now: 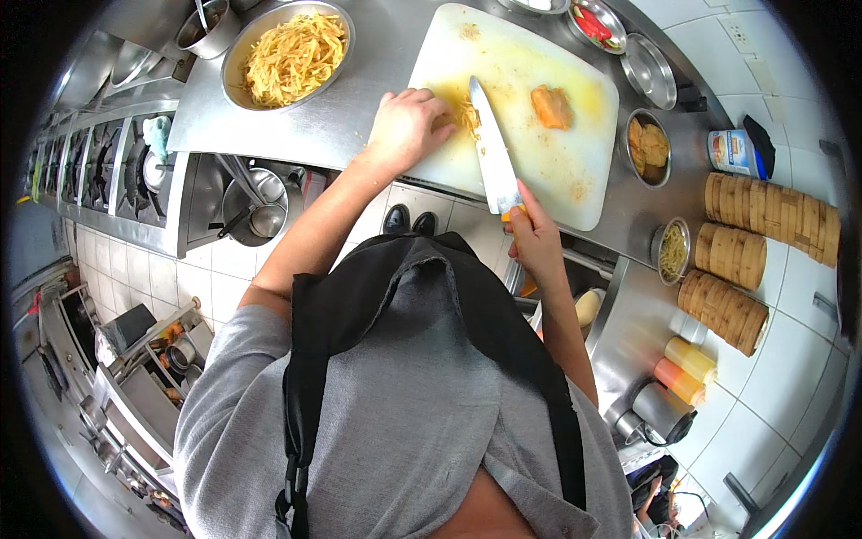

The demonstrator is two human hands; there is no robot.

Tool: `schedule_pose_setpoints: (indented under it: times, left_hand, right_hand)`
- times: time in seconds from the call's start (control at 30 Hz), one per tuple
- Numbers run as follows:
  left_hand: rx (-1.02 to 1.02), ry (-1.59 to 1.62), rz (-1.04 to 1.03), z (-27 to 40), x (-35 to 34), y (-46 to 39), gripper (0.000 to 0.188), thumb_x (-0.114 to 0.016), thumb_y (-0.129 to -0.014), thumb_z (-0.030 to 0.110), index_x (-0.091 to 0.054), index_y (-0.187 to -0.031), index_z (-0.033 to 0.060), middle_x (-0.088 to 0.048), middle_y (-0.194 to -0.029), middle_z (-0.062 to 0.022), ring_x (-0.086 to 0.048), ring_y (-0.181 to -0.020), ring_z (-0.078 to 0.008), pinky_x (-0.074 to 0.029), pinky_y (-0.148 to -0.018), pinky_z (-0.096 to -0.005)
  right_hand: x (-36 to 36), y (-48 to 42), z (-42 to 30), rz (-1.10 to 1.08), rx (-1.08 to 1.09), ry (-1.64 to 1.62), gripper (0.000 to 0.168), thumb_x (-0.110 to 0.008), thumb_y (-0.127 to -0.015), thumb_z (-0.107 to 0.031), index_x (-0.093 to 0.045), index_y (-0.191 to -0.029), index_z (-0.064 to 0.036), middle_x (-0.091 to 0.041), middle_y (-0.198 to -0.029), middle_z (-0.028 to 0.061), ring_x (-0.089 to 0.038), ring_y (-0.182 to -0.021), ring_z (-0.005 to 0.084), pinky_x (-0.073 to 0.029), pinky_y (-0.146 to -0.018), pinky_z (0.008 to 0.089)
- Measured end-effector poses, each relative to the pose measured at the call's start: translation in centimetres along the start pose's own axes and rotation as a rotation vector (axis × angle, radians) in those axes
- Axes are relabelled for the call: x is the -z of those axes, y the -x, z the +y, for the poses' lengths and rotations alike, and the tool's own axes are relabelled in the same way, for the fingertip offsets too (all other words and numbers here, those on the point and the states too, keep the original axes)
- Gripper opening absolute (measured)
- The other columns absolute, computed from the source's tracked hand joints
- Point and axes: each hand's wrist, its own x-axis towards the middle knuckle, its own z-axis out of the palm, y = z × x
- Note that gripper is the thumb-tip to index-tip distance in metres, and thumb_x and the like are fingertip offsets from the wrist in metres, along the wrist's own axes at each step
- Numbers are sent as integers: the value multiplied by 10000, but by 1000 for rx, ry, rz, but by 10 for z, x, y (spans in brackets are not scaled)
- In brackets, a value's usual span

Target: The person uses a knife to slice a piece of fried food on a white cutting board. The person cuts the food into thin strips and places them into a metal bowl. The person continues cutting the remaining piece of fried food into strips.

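My right hand (535,232) grips a chef's knife (493,151) by its orange handle. The broad blade points away from me across a white cutting board (566,192) with yellow stains. Thin yellow-orange shreds (469,120) lie along the blade's left side, and a few bits stick to the steel. Beside them, my left hand (414,124) rests at the board's left edge with curled fingers; whether anything is under the fingertips is hidden. One orange, folded-looking piece of food (551,106) sits on the board to the right of the blade.
A steel bowl (232,77) heaped with similar shreds stands left on the steel counter (377,40). Along the right are a bowl of orange pieces (648,149), a bowl of pale shreds (673,250), bamboo steamers (731,255) and squeeze bottles (690,360). A gas range (111,168) stands far left.
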Motion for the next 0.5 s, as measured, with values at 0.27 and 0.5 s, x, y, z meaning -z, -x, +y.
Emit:
schedule_pose_setpoints:
  times: [0.27, 0.5]
  left_hand:
    - [-105, 123, 148, -2, -15, -14, 118, -801, -891, 282, -795, -934, 172, -705, -876, 11, -693, -922, -222, -474, -809, -411]
    - [-125, 72, 447, -19, 20, -7, 225, -790, -929, 265, -754, -1121, 154, -709, -1092, -32, -667, -1035, -276, -484, -873, -417]
  right_hand:
    - [-20, -4, -16, -75, -125, -148, 556, -549, -1095, -223, -476, -1645, -192, -654, -931, 67, -552, -547, 108, -461, -495, 271]
    - [-12, -14, -46, -126, -96, -148, 559, -576, -1098, -233, -471, -1645, -181, -643, -927, 54, -568, -545, 119, -468, -487, 273]
